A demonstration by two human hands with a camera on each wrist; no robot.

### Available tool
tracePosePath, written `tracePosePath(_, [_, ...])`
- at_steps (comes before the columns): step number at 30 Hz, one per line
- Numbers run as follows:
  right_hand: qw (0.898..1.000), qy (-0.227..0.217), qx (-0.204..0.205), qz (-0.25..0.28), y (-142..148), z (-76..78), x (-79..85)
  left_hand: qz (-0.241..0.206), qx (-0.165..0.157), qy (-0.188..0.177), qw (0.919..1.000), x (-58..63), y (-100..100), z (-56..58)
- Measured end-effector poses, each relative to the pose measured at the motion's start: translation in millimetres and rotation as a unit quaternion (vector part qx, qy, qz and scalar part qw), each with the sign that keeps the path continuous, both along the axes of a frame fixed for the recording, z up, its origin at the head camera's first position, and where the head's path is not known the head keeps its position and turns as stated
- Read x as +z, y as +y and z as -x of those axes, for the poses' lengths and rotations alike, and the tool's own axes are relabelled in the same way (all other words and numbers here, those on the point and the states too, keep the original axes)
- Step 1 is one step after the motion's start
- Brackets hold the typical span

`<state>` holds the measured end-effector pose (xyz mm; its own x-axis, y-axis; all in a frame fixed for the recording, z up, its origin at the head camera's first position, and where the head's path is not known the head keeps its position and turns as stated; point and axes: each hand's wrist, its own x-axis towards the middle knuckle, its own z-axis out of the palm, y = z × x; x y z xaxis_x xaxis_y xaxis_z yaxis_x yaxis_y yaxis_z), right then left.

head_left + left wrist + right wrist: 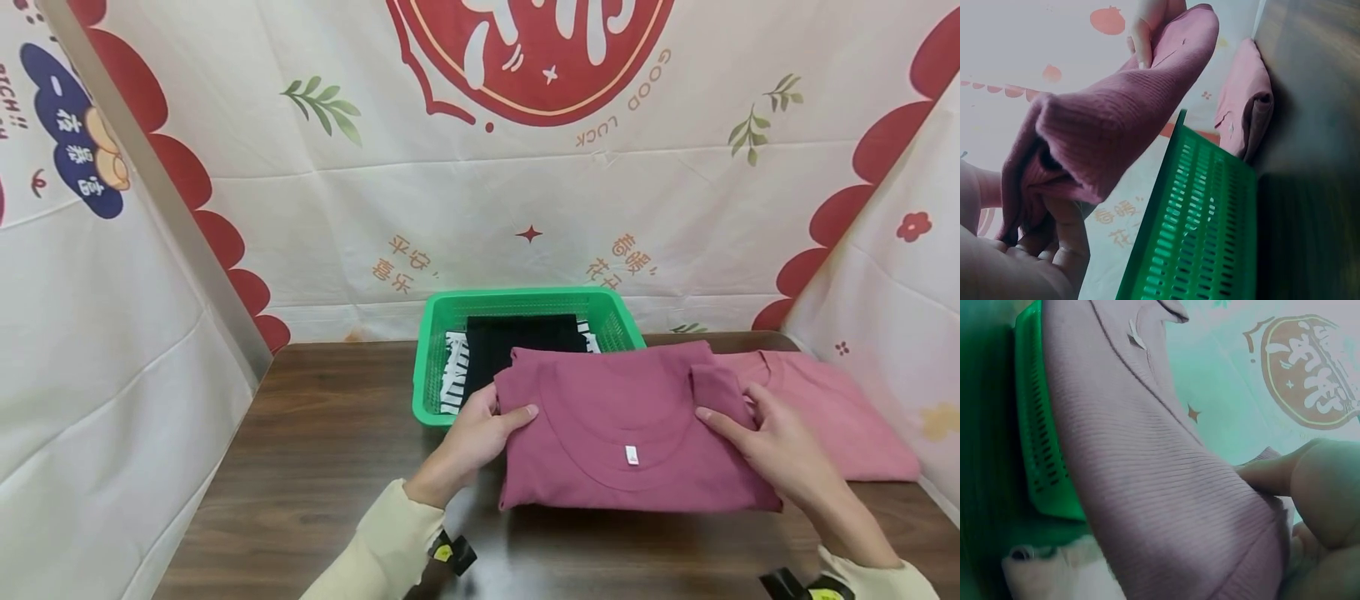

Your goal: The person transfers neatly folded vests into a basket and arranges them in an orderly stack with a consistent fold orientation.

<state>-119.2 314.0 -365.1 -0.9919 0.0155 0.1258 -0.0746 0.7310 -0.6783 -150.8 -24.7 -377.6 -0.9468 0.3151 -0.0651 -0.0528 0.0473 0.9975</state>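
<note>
A folded mauve-pink ribbed shirt [600, 467] with a small white neck label is held up above the table, its neckline facing me. My left hand [480, 433] pinches its left edge, thumb on top and fingers beneath. On the other side my right hand [780, 446] grips the right edge near a folded sleeve, thumb in front. Behind the shirt stands a green plastic basket [429, 367] holding a black folded garment [487, 358] and a black-and-white striped one [454, 375]. The left wrist view shows the shirt's layered fold [1097, 131] over my curled left fingers.
A lighter pink folded shirt [847, 417] lies on the brown wooden table [315, 467] at the right, partly behind the held shirt. Printed cloth [465, 200] hangs behind the table and along both sides.
</note>
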Motion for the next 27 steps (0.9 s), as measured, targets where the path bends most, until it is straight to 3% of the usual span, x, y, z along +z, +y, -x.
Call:
tracePosePath(4, [1.0, 0.002, 0.017, 0.017, -5.6, 3.5, 0.2, -0.001, 0.005, -0.005, 1.0, 3.3, -4.9, 3.7])
tracePosePath(15, [0.999, 0.027, 0.019, 0.019, -19.2, 12.2, 1.3, -0.011, 0.028, -0.002, 0.9996, 6.6, -14.8, 13.6])
tracePosePath(22, [0.999, 0.045, 0.013, 0.02, -27.8, 18.8, 1.6, -0.005, 0.039, -0.024, 0.9989, 6.0, -24.5, 20.5])
tracePosePath(27, [0.998, 0.054, 0.003, 0.015, -36.5, 24.8, 1.3, -0.001, 0.048, -0.015, 0.9987, 5.6, -31.0, 25.3])
